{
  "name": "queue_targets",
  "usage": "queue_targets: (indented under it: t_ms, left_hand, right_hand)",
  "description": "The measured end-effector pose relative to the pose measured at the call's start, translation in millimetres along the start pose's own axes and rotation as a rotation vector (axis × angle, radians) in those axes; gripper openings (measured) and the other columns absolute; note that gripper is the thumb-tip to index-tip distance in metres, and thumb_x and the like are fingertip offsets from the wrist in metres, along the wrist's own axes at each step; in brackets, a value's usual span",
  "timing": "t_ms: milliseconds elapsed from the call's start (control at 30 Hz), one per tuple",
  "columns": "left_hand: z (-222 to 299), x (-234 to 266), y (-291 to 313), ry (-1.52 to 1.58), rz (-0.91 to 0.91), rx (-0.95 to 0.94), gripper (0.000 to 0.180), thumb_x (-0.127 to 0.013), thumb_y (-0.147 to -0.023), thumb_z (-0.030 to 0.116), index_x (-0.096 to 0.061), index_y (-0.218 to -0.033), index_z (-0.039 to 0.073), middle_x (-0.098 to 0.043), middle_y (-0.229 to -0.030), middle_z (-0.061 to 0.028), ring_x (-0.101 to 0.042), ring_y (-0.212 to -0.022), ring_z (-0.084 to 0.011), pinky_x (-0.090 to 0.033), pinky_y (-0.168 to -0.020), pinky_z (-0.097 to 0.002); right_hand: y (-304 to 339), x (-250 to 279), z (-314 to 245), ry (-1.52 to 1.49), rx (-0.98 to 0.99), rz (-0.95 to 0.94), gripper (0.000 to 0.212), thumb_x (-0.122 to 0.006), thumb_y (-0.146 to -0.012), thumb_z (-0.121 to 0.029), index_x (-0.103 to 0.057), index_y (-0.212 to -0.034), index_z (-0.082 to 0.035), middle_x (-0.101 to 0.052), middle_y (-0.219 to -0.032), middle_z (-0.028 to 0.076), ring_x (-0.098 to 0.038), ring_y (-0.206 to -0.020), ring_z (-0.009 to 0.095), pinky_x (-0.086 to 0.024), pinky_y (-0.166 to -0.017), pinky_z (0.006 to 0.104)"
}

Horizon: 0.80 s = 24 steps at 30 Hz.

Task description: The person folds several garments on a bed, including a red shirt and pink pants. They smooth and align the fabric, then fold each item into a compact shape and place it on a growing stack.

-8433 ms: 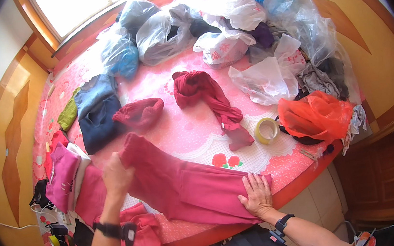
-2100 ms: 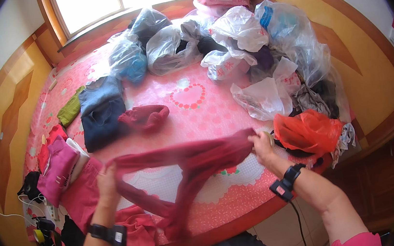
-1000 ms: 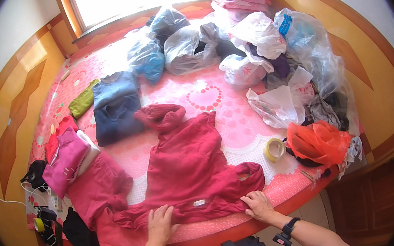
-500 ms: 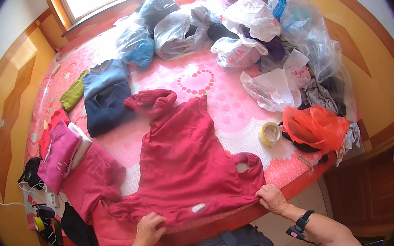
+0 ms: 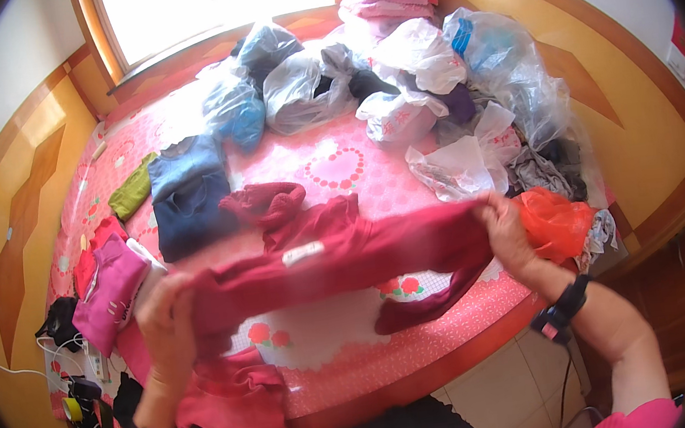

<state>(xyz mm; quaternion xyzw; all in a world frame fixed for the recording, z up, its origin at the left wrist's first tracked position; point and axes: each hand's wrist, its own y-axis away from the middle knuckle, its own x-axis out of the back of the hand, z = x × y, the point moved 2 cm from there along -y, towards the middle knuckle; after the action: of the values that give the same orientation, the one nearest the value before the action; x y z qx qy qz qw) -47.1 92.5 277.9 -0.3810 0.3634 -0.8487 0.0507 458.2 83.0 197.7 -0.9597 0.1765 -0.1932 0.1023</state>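
Observation:
A dark red long-sleeved top (image 5: 347,256) stretches between my two hands, its near edge raised off the bed and blurred by motion. Closed around its left end is my left hand (image 5: 167,318). My right hand (image 5: 510,237) pinches the right end, close to an orange plastic bag (image 5: 555,223). A small white label (image 5: 303,254) shows on the lifted cloth. One sleeve (image 5: 434,309) dangles below the right part, and a bunched knitted part (image 5: 265,202) rests on the bed at the far side. Below my left hand lies a folded pinkish-red garment (image 5: 232,396).
Blue folded clothes (image 5: 192,193) lie left of centre, beside a green garment (image 5: 132,187). A magenta garment (image 5: 105,279) sits at the left edge near cables and a power strip (image 5: 96,360). Several stuffed plastic bags (image 5: 303,92) line the far and right sides.
Both hands have risen from the bed's front edge and moved away from me, lifting the top's near edge. The hands are further apart, and the bed's patterned cover shows beneath the cloth.

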Motion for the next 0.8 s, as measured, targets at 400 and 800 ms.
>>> queue_targets:
  t_ms: [400,800]
  left_hand:
    - [50,115,-144,-0.145,0.126,-0.372,0.009,-0.069,-0.083,-0.001,-0.068,-0.091,0.004,-0.057,-0.084,-0.0078,-0.064,-0.077,-0.0240,-0.050,-0.073,-0.0351]
    - [38,121,-92,0.924,-0.406,0.308,0.029,-0.074,-0.095,0.019,-0.072,-0.115,-0.003,-0.075,-0.096,-0.0036,-0.068,-0.082,-0.0080,-0.057,-0.074,-0.0249]
  right_hand:
    - [-58,118,-198,0.016,0.516,0.256,0.015,-0.061,-0.104,-0.018,-0.069,-0.106,-0.005,-0.067,-0.091,-0.004,-0.055,-0.084,0.003,-0.048,-0.077,0.0203]
    - [-23,150,-197,-0.275,0.135,0.188,0.014,-0.060,-0.104,-0.017,-0.066,-0.110,-0.006,-0.072,-0.098,0.001,-0.066,-0.086,0.007,-0.054,-0.081,0.0237]
